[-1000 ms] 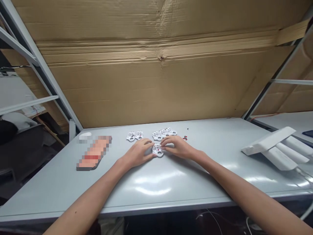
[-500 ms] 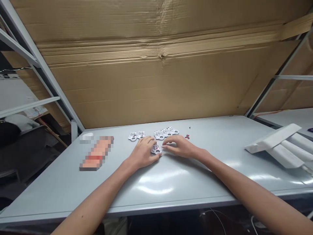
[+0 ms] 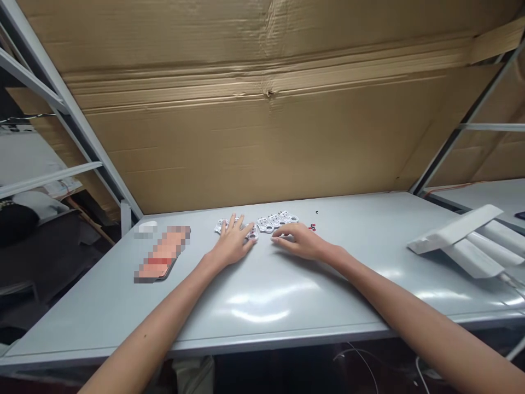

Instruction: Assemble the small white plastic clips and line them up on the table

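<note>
My left hand [image 3: 234,239] has its fingers spread over the left group of small white plastic pieces [image 3: 219,226]. One white piece with a round hole [image 3: 252,235] sits between its thumb and index finger, partly covered by them. To the right, my right hand [image 3: 301,241] rests low over the table with curved fingers. Its thumb and index finger are apart, and I see nothing between them. Just beyond that hand lies a row of similar white pieces [image 3: 278,221], overlapping one another. Tiny red and black parts [image 3: 312,227] lie behind its knuckles.
A pixelated orange-pink object [image 3: 164,254] lies on the left of the grey table [image 3: 353,312], with a small white item [image 3: 146,227] behind it. White box-like objects [image 3: 471,241] stand at the right. Cardboard [image 3: 262,153] lines the back, between metal frame posts.
My left hand has moved forward and left with the white piece, towards the left group, and its fingers have spread. The right hand has stayed nearly in place.
</note>
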A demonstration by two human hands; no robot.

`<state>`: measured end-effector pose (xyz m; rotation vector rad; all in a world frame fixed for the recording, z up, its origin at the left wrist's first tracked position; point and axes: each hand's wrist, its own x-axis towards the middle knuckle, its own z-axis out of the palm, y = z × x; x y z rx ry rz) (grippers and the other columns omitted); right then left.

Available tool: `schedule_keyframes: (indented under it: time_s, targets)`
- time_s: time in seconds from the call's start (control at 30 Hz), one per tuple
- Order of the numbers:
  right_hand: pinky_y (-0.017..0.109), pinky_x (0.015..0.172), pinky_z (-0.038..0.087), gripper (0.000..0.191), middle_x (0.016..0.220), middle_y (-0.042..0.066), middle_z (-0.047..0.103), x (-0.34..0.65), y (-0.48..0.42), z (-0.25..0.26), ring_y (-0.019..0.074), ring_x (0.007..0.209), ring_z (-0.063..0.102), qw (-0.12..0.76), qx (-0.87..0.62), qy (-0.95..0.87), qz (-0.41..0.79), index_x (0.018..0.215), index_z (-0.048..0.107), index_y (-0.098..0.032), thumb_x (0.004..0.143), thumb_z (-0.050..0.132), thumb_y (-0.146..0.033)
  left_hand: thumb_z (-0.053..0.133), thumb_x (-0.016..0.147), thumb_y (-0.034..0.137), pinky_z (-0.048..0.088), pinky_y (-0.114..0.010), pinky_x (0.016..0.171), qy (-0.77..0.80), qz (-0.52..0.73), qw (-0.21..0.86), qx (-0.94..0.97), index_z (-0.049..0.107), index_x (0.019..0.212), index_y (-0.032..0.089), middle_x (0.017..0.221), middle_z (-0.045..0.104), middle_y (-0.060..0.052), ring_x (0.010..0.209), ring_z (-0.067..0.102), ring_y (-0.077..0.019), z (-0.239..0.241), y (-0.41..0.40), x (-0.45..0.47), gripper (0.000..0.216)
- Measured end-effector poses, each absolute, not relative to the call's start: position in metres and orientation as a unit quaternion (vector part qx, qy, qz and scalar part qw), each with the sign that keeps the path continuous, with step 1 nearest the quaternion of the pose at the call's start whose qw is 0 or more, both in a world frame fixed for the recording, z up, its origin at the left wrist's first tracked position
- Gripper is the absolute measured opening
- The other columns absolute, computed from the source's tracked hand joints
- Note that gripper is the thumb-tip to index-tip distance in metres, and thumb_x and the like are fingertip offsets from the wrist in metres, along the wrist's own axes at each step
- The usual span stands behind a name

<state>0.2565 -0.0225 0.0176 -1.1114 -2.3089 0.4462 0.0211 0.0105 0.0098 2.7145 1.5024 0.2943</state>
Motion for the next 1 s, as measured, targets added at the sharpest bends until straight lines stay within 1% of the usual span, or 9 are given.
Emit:
schedule_keyframes:
  time_s: [0.13,0.3,0.43,0.57,0.7,0.8,0.87,0.93,1.0]
  targets:
    - [0.035,0.081,0.048,0.022,0.102,0.006,0.075,0.259,-0.022,0.018,0.0235,0.090,0.067,0.269,-0.420,-0.853,0.151,0.100,0.073,-0.022,0.092,0.053,-0.027,0.041,0.099,0.041,0.016,-0.065,0.113,0.502,0.043,0.017,0.863,0.047,0.139,0.020,0.157,0.027,-0.019,0.148,0.009,-0.0404,0.020,0.023,0.026,0.046]
    - [0.036,0.080,0.049,0.023,0.101,0.007,0.075,0.260,-0.021,0.018,0.0233,0.089,0.067,0.275,-0.424,-0.850,0.148,0.099,0.074,-0.022,0.092,0.053,-0.027,0.041,0.098,0.038,0.027,-0.060,0.109,0.500,0.035,0.011,0.865,0.050,0.132,0.022,0.141,0.051,-0.016,0.139,0.036,-0.0346,0.025,0.035,0.030,0.039]
    - [0.034,0.077,0.048,0.024,0.099,0.007,0.076,0.260,-0.020,0.017,0.0226,0.085,0.067,0.271,-0.427,-0.849,0.156,0.097,0.075,-0.021,0.093,0.051,-0.027,0.040,0.098,0.035,0.031,-0.056,0.108,0.497,0.048,-0.005,0.866,0.048,0.130,0.023,0.134,0.057,-0.014,0.130,0.047,-0.0309,0.022,0.037,0.032,0.036]
    - [0.033,0.076,0.047,0.025,0.097,0.006,0.076,0.260,-0.019,0.016,0.0216,0.083,0.067,0.265,-0.423,-0.852,0.159,0.096,0.074,-0.021,0.094,0.050,-0.028,0.041,0.096,0.035,0.034,-0.053,0.106,0.497,0.056,-0.017,0.866,0.051,0.125,0.023,0.131,0.059,-0.015,0.128,0.049,-0.0318,0.020,0.038,0.033,0.033]
    - [0.035,0.078,0.048,0.026,0.099,0.007,0.075,0.268,-0.014,0.016,0.0227,0.086,0.066,0.295,-0.439,-0.836,0.147,0.097,0.074,-0.021,0.094,0.050,-0.032,0.046,0.094,0.044,0.034,-0.056,0.104,0.506,0.067,-0.023,0.860,0.051,0.124,0.021,0.130,0.058,-0.016,0.124,0.051,-0.0341,0.023,0.036,0.035,0.037]
    - [0.035,0.078,0.049,0.027,0.101,0.007,0.075,0.280,-0.006,0.014,0.0234,0.087,0.067,0.339,-0.476,-0.799,0.140,0.097,0.072,-0.022,0.094,0.049,-0.034,0.048,0.093,0.048,0.032,-0.057,0.106,0.508,0.080,-0.035,0.857,0.051,0.124,0.019,0.133,0.055,-0.018,0.128,0.047,-0.0353,0.024,0.033,0.041,0.042]
    - [0.036,0.080,0.049,0.029,0.104,0.008,0.074,0.291,0.000,0.013,0.0245,0.092,0.067,0.351,-0.527,-0.763,0.127,0.106,0.069,-0.021,0.094,0.047,-0.036,0.049,0.094,0.048,0.029,-0.056,0.108,0.501,0.090,-0.042,0.860,0.053,0.121,0.018,0.133,0.054,-0.018,0.130,0.044,-0.0348,0.025,0.031,0.048,0.041]
    - [0.037,0.082,0.048,0.034,0.110,0.011,0.072,0.303,0.005,0.011,0.0264,0.098,0.067,0.340,-0.587,-0.727,0.109,0.118,0.065,-0.020,0.094,0.047,-0.035,0.050,0.094,0.049,0.026,-0.058,0.110,0.495,0.096,-0.040,0.862,0.057,0.114,0.017,0.133,0.053,-0.019,0.134,0.040,-0.0362,0.025,0.030,0.055,0.039]
    - [0.037,0.083,0.047,0.033,0.115,0.013,0.071,0.316,0.010,0.010,0.0278,0.100,0.066,0.312,-0.631,-0.704,0.095,0.116,0.065,-0.017,0.093,0.046,-0.032,0.052,0.092,0.053,0.020,-0.063,0.111,0.502,0.089,-0.022,0.860,0.060,0.106,0.015,0.135,0.051,-0.020,0.139,0.032,-0.0399,0.026,0.030,0.061,0.041]
